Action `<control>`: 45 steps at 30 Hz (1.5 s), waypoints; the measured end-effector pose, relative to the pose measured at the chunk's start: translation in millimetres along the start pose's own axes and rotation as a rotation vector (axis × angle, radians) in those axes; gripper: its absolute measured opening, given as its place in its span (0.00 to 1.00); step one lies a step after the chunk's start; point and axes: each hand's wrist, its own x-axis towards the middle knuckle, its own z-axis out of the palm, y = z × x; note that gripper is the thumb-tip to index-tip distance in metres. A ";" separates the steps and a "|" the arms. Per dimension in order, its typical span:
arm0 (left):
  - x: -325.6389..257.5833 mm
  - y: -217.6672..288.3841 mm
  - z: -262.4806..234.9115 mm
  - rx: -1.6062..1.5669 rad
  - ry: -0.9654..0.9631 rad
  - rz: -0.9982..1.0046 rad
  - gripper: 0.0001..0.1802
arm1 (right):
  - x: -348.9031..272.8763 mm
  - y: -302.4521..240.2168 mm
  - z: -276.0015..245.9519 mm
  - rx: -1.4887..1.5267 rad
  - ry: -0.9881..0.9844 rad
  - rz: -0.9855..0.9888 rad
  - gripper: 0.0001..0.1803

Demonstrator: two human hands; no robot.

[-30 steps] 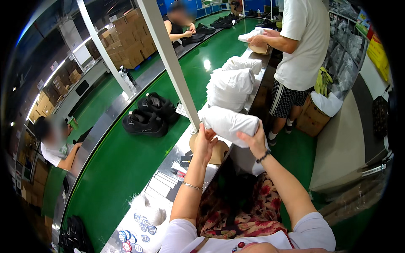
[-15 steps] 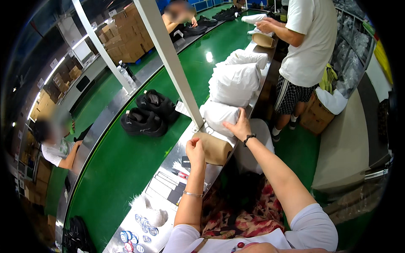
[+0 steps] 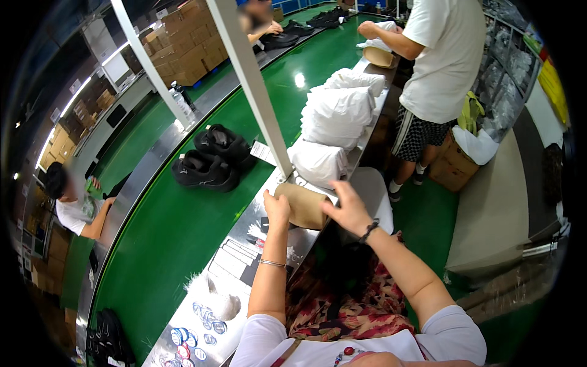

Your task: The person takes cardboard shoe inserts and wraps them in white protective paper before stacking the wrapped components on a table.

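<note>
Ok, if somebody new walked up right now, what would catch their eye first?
Probably the bright green conveyor belt running up the left, with a pair of black shoes on it. Next, the stack of white bags on the metal bench beside it. Nearest, the left hand and right hand both rest on a tan cardboard box.

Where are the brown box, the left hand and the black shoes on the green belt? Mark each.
brown box (image 3: pixel 304 207): head view, on its bare side.
left hand (image 3: pixel 277 208): head view, back of the hand.
black shoes (image 3: pixel 205 172): head view, upper of the nearer shoe.
</note>
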 end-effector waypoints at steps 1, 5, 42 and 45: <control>-0.6 2.4 2.5 -0.029 -0.020 -0.024 0.34 | -6.9 2.5 10.9 -0.010 -0.013 -0.016 0.32; 6.2 1.6 7.8 -0.056 -0.009 0.045 0.33 | -16.8 5.3 18.0 0.082 -0.032 0.001 0.30; -135.9 -76.3 70.0 -0.466 -0.579 -0.354 0.11 | -53.0 301.7 92.1 -0.691 -0.174 0.266 0.27; -133.2 -75.1 73.1 -0.465 -0.576 -0.370 0.11 | -57.0 320.1 93.5 -0.666 -0.146 0.245 0.26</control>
